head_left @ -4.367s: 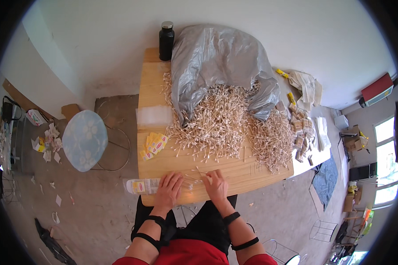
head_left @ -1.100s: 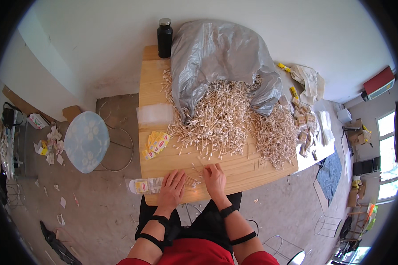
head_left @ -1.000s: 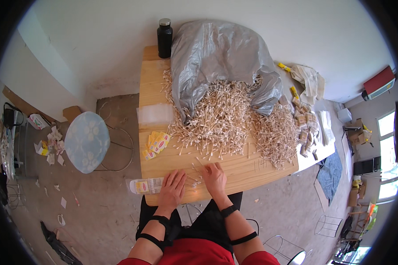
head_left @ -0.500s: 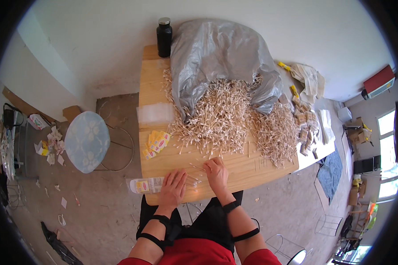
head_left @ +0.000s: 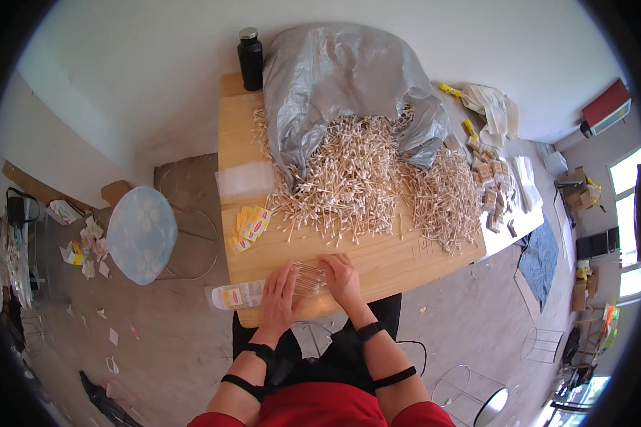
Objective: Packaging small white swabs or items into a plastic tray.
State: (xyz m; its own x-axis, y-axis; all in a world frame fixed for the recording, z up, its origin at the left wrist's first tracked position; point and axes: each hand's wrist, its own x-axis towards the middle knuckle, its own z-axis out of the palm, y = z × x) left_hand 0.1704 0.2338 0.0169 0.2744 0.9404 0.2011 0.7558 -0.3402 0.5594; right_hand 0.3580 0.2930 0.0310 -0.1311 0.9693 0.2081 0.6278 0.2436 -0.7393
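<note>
A small bunch of cotton swabs (head_left: 308, 276) lies side by side on the wooden table's near part, between my two hands. My left hand (head_left: 280, 295) lies flat with fingers stretched, beside the swabs' left ends and over the right end of a clear plastic bag (head_left: 249, 293). That bag carries a yellow label card at its left. At the swabs' right side, my right hand (head_left: 342, 280) has its fingers curled against their ends; its fingertips are partly hidden. Beyond both hands spreads a big heap of loose cotton swabs (head_left: 352, 178), spilling from a grey plastic sack (head_left: 349, 71).
Yellow label cards (head_left: 251, 224) and a stack of clear bags (head_left: 246, 181) lie along the table's left side. A black bottle (head_left: 250, 60) stands at the back left. Bundled swabs (head_left: 493, 174) sit at the right. A stool with a pale blue top (head_left: 142, 235) stands left.
My right hand has moved slightly left and down, closing against the swabs' ends. The swabs between my hands now sit higher and closer together. The view has shifted a little.
</note>
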